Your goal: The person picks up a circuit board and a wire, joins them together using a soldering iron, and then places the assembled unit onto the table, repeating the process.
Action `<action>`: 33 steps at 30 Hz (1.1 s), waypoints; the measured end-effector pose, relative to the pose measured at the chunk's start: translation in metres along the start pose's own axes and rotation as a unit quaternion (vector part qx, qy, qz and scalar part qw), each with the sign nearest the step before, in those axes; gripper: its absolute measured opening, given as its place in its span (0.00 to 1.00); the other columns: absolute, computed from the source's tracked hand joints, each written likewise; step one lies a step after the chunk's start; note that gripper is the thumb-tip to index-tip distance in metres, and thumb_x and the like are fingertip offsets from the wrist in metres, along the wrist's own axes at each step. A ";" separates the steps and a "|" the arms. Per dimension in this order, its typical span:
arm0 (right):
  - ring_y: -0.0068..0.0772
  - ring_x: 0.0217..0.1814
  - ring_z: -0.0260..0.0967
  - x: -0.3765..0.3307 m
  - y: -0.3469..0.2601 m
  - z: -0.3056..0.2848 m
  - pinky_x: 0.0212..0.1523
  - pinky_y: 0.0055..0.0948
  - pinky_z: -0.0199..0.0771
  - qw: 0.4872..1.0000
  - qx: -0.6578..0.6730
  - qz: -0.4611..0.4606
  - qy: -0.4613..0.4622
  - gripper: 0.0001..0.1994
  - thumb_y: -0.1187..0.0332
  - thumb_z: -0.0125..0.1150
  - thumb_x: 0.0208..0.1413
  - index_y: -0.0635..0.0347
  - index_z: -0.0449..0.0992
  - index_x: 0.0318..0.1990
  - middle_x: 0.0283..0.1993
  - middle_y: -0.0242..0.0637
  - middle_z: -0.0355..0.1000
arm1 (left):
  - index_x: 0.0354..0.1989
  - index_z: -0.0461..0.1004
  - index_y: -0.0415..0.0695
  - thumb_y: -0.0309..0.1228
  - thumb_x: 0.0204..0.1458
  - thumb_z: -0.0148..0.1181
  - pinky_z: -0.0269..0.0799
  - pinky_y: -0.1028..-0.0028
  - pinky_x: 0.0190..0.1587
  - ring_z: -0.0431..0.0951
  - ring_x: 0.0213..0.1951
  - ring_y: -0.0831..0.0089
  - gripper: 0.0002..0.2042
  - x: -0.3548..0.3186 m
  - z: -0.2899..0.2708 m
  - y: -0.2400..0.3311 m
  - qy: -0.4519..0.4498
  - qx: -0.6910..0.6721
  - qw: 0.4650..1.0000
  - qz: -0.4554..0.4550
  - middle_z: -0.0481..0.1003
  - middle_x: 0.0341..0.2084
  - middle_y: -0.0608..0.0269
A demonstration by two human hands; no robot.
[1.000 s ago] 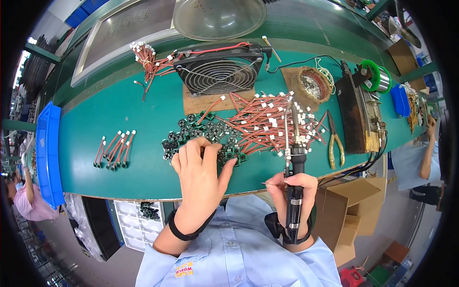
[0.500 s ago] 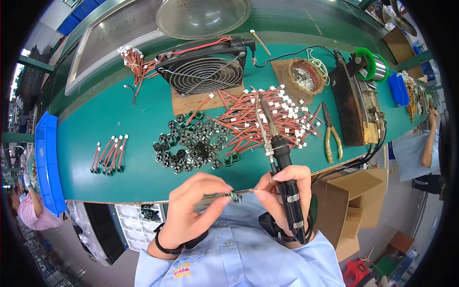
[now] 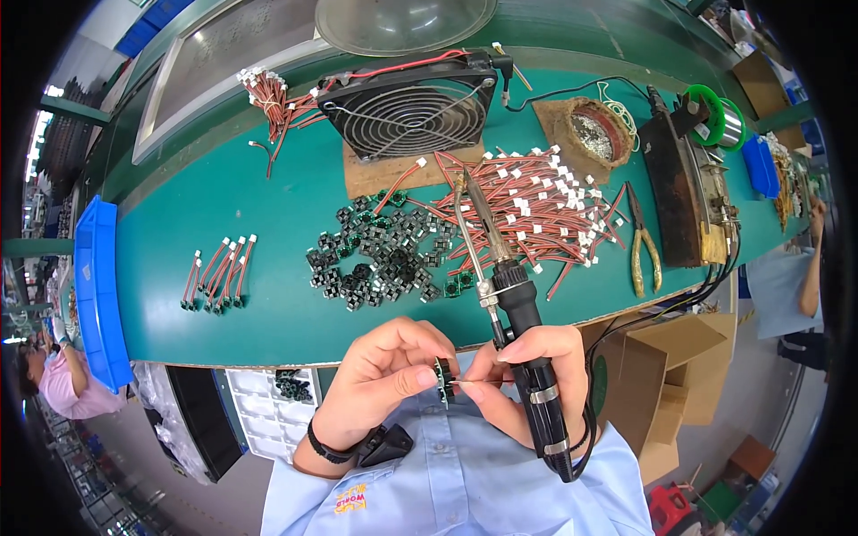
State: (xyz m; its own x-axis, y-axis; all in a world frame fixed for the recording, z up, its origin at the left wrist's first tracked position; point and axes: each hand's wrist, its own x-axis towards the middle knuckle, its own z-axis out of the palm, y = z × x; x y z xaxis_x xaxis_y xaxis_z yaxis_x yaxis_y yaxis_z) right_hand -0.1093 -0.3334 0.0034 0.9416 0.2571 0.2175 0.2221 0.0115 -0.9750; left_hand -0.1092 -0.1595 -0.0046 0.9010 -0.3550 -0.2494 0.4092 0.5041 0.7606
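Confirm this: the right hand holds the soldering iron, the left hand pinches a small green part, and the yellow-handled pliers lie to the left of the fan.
Not quite. The head view shows the yellow-handled pliers lying to the right of the fan, beside the heap of red wires. The rest stands: the right hand holds the soldering iron, and the left hand pinches the small green part.

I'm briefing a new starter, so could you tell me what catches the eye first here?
Low in the middle, the left hand pinches a small green part while the right hand grips a black soldering iron, tip pointing away. Beyond them, a heap of red wire leads sprawls across the green bench.
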 end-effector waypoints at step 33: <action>0.22 0.23 0.71 0.006 0.002 0.004 0.23 0.18 0.69 0.994 -0.043 -0.089 0.047 0.21 0.79 0.68 0.41 0.61 0.63 0.41 0.27 0.36 0.73 | 0.37 0.66 0.39 0.28 0.53 0.57 0.64 0.74 0.40 0.68 0.35 0.72 0.09 0.000 -0.010 -0.012 -0.045 -0.050 0.998 0.013 0.69 0.33 0.57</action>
State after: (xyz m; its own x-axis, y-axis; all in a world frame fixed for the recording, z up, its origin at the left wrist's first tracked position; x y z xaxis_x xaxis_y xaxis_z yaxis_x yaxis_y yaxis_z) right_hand -0.1041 -0.3279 0.0022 0.9043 0.1665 0.3932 0.4038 -0.0343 -0.9142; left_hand -0.1126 -0.1580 -0.0200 0.8965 -0.4079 -0.1730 0.4031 0.5886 0.7008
